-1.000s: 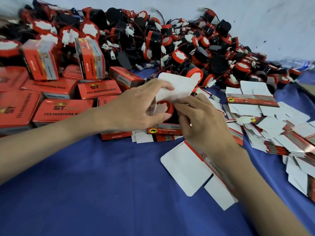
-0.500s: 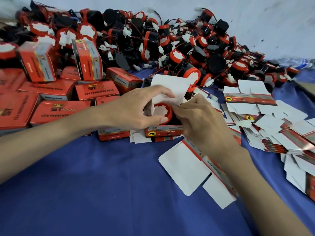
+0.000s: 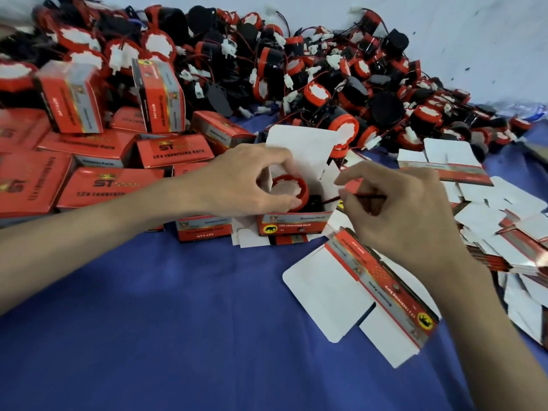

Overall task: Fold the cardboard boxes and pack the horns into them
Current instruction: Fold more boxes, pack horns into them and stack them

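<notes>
A: Head view: blue cloth (image 3: 148, 321) covers counter; white wall (image 3: 444, 31) behind. Horn (image 3: 289, 189)?
B: Seated in open box (image 3: 292, 223), centre. Left hand (image 3: 237, 185) grips its red rim; right hand (image 3: 394, 209) pinches its wire (image 3: 369, 196).

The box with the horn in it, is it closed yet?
Not yet. The box is open: its white lid flap stands up, and the red horn shows inside.
</notes>
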Available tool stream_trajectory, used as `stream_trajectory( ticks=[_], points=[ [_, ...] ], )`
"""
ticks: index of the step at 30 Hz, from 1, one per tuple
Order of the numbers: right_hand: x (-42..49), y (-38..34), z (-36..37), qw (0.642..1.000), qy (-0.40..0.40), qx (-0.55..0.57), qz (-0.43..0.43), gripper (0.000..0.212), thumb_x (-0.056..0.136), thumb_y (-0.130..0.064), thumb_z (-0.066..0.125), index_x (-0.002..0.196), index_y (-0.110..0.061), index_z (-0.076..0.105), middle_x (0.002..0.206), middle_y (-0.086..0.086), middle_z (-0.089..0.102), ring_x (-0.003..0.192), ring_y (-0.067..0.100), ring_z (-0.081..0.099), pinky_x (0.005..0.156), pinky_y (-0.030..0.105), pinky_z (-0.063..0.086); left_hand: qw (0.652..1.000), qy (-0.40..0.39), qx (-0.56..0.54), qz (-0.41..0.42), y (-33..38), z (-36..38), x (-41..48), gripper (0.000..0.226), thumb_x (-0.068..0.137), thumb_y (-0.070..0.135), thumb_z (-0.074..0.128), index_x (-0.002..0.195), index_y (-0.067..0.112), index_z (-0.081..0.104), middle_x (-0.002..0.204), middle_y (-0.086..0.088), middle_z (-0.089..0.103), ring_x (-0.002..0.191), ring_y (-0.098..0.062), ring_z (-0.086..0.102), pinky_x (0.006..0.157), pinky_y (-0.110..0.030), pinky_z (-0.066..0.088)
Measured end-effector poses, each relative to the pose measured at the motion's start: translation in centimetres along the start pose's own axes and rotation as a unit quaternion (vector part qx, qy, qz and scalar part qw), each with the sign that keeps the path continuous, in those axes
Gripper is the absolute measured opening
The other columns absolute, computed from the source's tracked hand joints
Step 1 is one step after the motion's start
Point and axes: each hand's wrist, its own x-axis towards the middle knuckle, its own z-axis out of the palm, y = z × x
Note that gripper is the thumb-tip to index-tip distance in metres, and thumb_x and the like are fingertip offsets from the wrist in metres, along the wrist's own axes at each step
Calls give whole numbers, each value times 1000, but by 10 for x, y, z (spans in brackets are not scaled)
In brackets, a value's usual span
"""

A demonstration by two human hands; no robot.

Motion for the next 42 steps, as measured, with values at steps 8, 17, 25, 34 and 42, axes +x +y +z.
stream_trajectory(
  ticks=[8, 17, 25, 34, 42],
  points=[
    [-8, -1, 18, 948, 23, 315, 37, 24, 86, 5, 50, 98, -7, 67, 84, 6, 72, 75, 11, 72, 66, 34, 60, 1000, -13, -5, 3, -1, 0, 2, 44, 73, 56, 61, 109, 30, 65, 101, -6, 70, 96, -22, 64, 88, -47, 48],
    [-12, -9, 32, 975, -23, 215, -47, 57, 88, -21, 52, 140, -1, 39, 123, 12, 62, 113, 21, 60, 90, 40, 52, 1000, -8, -11, 11, -3, -1, 3, 36, 75, 55, 65, 106, 36, 59, 105, -4, 68, 97, -21, 63, 86, -46, 48],
    [-7, -39, 36, 999, 30, 23, -21, 23, 89, -8, 59, 109, 1, 58, 85, 10, 66, 69, 26, 61, 55, 40, 51, 999, -11, -20, 33, -2, -1, 1, 26, 81, 34, 74, 104, 32, 63, 105, 15, 65, 98, -6, 60, 87, -36, 47],
    [-7, -26, 21, 991, -106, 64, -56, 55, 96, -22, 49, 142, 5, 36, 94, 7, 65, 77, 12, 49, 70, 18, 33, 999, -19, 30, 27, -3, 1, 2, 49, 79, 63, 62, 116, 31, 54, 113, 2, 62, 100, -20, 60, 87, -44, 49],
    [-2, -40, 30, 999, -23, -5, -31, 57, 94, -31, 51, 131, 12, 49, 78, 18, 67, 65, 33, 64, 51, 32, 47, 998, -56, 9, 27, 0, 0, -2, 54, 80, 45, 52, 131, 28, 45, 129, 12, 53, 115, -12, 53, 97, -37, 44]
  ],
)
